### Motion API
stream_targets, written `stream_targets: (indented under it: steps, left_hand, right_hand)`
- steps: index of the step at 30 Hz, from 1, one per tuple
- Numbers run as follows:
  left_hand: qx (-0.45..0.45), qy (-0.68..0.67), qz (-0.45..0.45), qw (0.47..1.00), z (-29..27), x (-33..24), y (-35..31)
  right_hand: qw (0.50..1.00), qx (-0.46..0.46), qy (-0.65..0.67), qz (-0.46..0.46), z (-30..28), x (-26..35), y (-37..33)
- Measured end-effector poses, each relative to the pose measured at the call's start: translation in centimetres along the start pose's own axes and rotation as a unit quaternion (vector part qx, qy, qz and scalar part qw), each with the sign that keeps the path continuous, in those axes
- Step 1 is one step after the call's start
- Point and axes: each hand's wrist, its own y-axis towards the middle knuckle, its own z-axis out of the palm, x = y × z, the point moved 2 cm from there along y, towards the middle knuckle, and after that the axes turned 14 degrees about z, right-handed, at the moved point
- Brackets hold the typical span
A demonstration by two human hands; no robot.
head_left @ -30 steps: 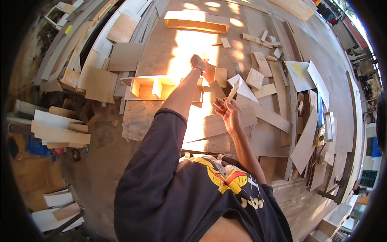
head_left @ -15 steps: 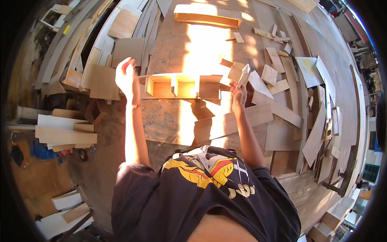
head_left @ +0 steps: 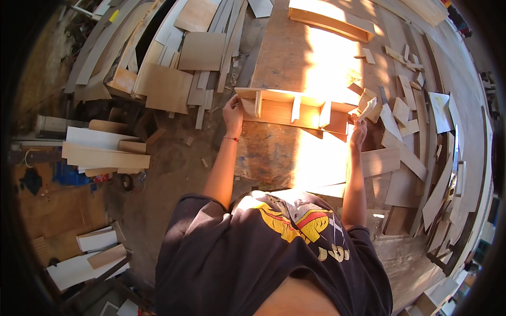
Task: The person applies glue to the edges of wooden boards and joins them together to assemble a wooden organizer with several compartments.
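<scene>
A long, shallow wooden box with upright dividers [head_left: 276, 110] lies crosswise in front of me over the work table. At its left end, my left hand [head_left: 232, 114] is closed on the end panel. My right hand [head_left: 358, 132] is at the opposite end, its fingers closed round a whitish, elongated thing [head_left: 368, 108] whose kind I cannot make out. That hand is right beside the box's right end; whether it also grips the wood is hard to see in the glare. Strong sunlight crosses the box's right part and the tabletop [head_left: 269, 152].
A second long wooden box [head_left: 332, 20] stands at the table's far side. Loose offcuts and boards [head_left: 403, 150] crowd the right. Stacked panels [head_left: 200, 51] fill the far left, and more boards [head_left: 105, 158] lie lower left.
My left hand was raised off the box's left end and has come down onto it. The box now sits slightly tilted, right end nearer me. My view has shifted left.
</scene>
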Motion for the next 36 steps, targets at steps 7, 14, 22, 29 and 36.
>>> stream_targets:
  steps: [7, 14, 22, 29, 36]
  left_hand:
    - [0.02, 0.005, 0.032, 0.999, -1.5, 1.7, 0.8]
    - [0.113, 0.194, 0.117, 0.967, -1.6, -1.1, 0.4]
    - [0.153, 0.253, 0.183, 0.937, -1.5, -0.1, 1.0]
    - [0.161, 0.283, 0.203, 0.924, -1.1, -1.4, 0.5]
    - [0.161, 0.301, 0.195, 0.919, -1.7, -1.5, 0.6]
  right_hand:
    - [0.999, -0.016, -0.039, 0.001, 1.2, 1.0, -1.5]
    - [0.99, -0.047, -0.131, -0.036, 1.7, 2.0, -2.7]
    - [1.0, -0.014, 0.023, 0.0, 2.6, 2.3, -3.6]
    - [0.999, -0.03, 0.014, 0.023, 2.8, 1.7, -3.2]
    - [0.996, -0.036, -0.079, 0.016, 4.0, 4.2, -5.0]
